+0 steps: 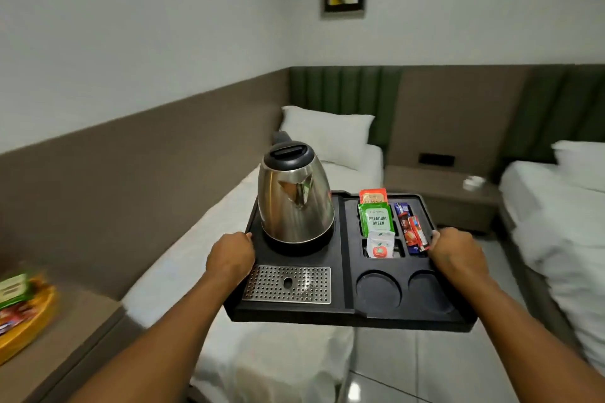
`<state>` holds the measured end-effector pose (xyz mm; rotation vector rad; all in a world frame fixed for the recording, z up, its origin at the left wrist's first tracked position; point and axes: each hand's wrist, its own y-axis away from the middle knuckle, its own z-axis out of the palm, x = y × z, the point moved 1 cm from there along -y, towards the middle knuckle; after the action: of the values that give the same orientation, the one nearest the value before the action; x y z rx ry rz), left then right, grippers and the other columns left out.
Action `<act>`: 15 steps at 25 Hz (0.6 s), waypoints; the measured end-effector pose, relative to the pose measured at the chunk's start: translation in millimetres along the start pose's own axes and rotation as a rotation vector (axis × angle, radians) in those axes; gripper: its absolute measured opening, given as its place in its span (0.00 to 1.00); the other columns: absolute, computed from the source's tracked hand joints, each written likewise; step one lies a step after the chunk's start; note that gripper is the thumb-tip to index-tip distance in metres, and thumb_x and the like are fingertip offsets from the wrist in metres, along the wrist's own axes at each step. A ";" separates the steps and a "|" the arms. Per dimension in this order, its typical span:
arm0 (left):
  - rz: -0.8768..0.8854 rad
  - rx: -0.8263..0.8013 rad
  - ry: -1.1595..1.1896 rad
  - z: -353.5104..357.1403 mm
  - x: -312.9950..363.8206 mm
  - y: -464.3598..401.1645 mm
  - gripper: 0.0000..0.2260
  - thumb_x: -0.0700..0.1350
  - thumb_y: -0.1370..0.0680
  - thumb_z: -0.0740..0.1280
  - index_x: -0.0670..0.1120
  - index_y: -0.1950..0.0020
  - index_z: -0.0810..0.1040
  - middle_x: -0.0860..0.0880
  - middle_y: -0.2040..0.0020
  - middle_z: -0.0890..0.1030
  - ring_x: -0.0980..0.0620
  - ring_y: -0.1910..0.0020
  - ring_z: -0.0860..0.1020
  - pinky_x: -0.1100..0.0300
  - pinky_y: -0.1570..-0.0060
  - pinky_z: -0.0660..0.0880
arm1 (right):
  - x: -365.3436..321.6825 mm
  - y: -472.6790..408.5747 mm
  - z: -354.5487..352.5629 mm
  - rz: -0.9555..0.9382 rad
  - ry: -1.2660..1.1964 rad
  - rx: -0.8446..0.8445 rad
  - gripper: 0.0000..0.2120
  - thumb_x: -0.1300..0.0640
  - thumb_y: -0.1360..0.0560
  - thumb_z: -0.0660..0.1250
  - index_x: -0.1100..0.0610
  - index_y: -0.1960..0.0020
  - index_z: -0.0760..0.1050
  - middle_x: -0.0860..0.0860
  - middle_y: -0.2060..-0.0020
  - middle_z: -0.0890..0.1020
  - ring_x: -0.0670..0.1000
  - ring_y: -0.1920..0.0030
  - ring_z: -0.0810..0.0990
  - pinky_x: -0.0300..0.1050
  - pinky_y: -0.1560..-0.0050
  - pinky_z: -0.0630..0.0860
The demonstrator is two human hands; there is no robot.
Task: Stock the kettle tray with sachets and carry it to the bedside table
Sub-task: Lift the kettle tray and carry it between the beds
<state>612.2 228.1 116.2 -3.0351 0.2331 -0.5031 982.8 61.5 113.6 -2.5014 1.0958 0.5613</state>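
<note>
I hold a black kettle tray (343,307) in the air over the foot of a bed. My left hand (230,255) grips its left edge and my right hand (456,250) grips its right edge. A steel kettle (294,196) with a black lid stands upright on the tray's left part. Sachets stand in the right compartments: an orange one (373,196), a green tea sachet (376,219), a white one (379,244) and red and blue sticks (413,229). The bedside table (442,188) is ahead, between the two beds.
A white single bed (229,239) lies to the left below the tray, a second bed (556,222) to the right. A small white object (473,181) sits on the bedside table. A yellow basket of sachets (23,314) rests on a counter at lower left.
</note>
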 end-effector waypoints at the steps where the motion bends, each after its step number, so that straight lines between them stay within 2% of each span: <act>1: 0.026 -0.015 0.010 15.4 33.5 -19.4 0.20 0.52 0.16 0.54 0.42 0.48 0.81 0.40 0.49 0.83 0.40 0.52 0.80 0.54 0.59 0.72 | 23.3 -23.5 -4.8 0.030 0.004 0.019 0.19 0.52 0.20 0.57 0.63 0.56 0.80 0.64 0.57 0.83 0.63 0.59 0.79 0.48 0.62 0.69; 4: 0.125 -0.045 0.045 68.2 144.6 -83.8 0.20 0.52 0.16 0.54 0.42 0.47 0.82 0.40 0.49 0.83 0.41 0.54 0.80 0.55 0.59 0.71 | 89.8 -106.1 -18.4 0.103 -0.006 0.077 0.18 0.53 0.20 0.58 0.65 0.57 0.79 0.67 0.56 0.82 0.66 0.56 0.80 0.50 0.60 0.71; 7: 0.217 -0.062 0.070 123.8 256.3 -163.3 0.20 0.52 0.16 0.54 0.43 0.48 0.82 0.40 0.50 0.83 0.43 0.58 0.78 0.55 0.60 0.72 | 148.5 -205.4 -21.3 0.198 0.014 0.151 0.18 0.52 0.20 0.57 0.63 0.58 0.78 0.66 0.56 0.82 0.64 0.59 0.78 0.49 0.62 0.68; 10: 0.277 -0.109 0.066 176.3 361.5 -240.7 0.19 0.50 0.16 0.54 0.43 0.47 0.82 0.39 0.50 0.83 0.40 0.55 0.79 0.54 0.59 0.72 | 191.9 -312.8 -20.4 0.266 0.054 0.188 0.19 0.50 0.19 0.57 0.62 0.58 0.78 0.64 0.57 0.82 0.60 0.62 0.75 0.48 0.62 0.68; 12: 0.311 -0.135 0.051 205.4 419.9 -283.8 0.18 0.49 0.16 0.54 0.42 0.48 0.81 0.39 0.50 0.83 0.42 0.58 0.78 0.54 0.60 0.71 | 215.3 -377.8 -18.7 0.292 0.081 0.190 0.19 0.51 0.19 0.57 0.63 0.57 0.78 0.64 0.57 0.82 0.62 0.60 0.77 0.48 0.62 0.68; 15: 0.305 -0.174 0.048 254.1 498.7 -349.1 0.19 0.51 0.16 0.53 0.42 0.47 0.80 0.39 0.49 0.82 0.40 0.54 0.79 0.54 0.59 0.70 | 249.6 -479.1 -7.4 0.343 0.092 0.183 0.19 0.51 0.19 0.57 0.63 0.55 0.79 0.63 0.56 0.83 0.63 0.57 0.80 0.47 0.61 0.68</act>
<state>1209.9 501.9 61.7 -3.0681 0.7647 -0.5562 1500.5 210.8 74.0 -2.2147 1.5518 0.4157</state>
